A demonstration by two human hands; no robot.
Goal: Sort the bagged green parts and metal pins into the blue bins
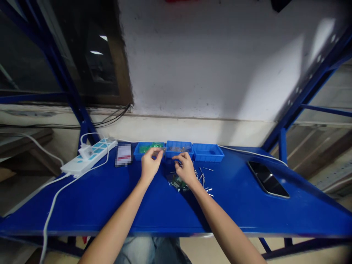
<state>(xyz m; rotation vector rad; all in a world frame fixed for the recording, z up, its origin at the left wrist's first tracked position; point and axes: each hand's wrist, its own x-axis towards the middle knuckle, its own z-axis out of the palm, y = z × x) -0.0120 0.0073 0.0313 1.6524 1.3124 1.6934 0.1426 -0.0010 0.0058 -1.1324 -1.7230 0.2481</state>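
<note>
Worktop (236,212): carries our loose metal rods (208,169).
Left hand (150,165): fingertips nearly together; we can't tell its hold.
Right hand (187,169): nearest the rods, loosely curled; hold unclear.
Rods: probably light, stiff, slippery; pinch mid-length.

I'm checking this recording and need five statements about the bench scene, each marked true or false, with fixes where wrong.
1. Three blue bins stand in a row near the table's far edge. True.
2. The phone lies left of the bins. False: the phone lies to their right.
3. Green items are in the leftmost bin. True.
4. Both hands are clasped together. False: the left hand and right hand are apart.
5. Slim metal pins lie on the table. True.
</note>
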